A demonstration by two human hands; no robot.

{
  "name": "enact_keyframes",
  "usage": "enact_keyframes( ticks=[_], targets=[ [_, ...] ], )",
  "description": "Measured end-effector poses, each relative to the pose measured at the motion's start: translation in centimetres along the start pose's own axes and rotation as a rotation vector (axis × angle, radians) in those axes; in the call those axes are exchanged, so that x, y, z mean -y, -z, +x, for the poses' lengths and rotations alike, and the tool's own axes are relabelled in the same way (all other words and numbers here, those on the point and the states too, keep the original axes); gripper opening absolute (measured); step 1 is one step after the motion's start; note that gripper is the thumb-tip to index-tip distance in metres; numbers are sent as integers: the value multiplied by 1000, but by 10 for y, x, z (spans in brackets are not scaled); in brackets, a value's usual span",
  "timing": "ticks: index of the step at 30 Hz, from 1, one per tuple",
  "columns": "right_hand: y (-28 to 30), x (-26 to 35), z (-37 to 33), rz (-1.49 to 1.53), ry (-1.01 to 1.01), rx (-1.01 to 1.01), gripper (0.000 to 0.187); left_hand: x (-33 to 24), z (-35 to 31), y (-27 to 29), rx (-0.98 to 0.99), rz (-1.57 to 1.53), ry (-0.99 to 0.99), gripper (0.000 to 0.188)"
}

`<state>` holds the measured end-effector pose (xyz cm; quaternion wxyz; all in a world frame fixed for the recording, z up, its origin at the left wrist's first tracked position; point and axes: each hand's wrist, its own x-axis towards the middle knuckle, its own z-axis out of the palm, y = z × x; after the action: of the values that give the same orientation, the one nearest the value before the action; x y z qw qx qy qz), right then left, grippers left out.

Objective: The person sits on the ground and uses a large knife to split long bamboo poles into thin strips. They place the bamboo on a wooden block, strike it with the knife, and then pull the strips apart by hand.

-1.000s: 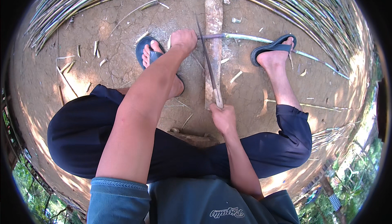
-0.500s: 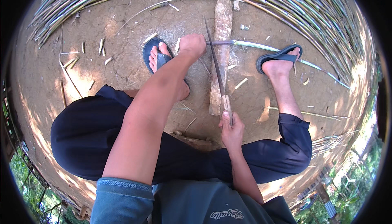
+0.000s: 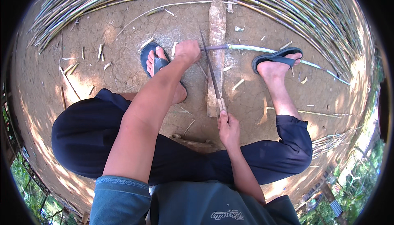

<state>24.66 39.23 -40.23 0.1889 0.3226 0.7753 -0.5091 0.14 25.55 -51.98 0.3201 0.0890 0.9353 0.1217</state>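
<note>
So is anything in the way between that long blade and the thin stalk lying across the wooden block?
Nothing visible is. The long blade, held at its handle by the right hand, hangs just over the thin green stalk, which the left hand holds across the wooden block. Only the left hand's fingers sit close beside the blade.

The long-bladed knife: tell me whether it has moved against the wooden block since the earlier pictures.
Yes. The long-bladed knife has swung up: its tip was low on the upright wooden block and is now raised toward the block's top, above the thin green stalk.
</note>
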Motion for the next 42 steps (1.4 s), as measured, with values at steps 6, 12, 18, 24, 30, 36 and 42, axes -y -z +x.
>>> enact_keyframes(
  ticks=[6, 12, 18, 24, 30, 36, 42],
  targets=[
    [9, 12, -12, -235, 49, -111, 59, -2, -5, -20, -35, 22, -44, 31],
    [6, -3, 6, -273, 83, -151, 63, 1, -1, -9, -54, 12, -46, 31],
    [11, 17, 0, -274, 36, -173, 62, 0, 2, -10, -59, 27, -45, 32],
    [30, 17, 16, -9, -109, -47, 55, -2, 4, -18, -166, 44, -45, 30],
    [17, 4, 6, 192, -112, -7, 51, 4, 3, -33, -252, -16, -31, 33],
    [17, 23, -2, -459, 194, -182, 53, 3, -2, -22, -186, -12, -30, 34],
    [26, 29, 3, -144, 3, -100, 51, -3, 12, -26, -247, 6, -81, 35]
  ],
)
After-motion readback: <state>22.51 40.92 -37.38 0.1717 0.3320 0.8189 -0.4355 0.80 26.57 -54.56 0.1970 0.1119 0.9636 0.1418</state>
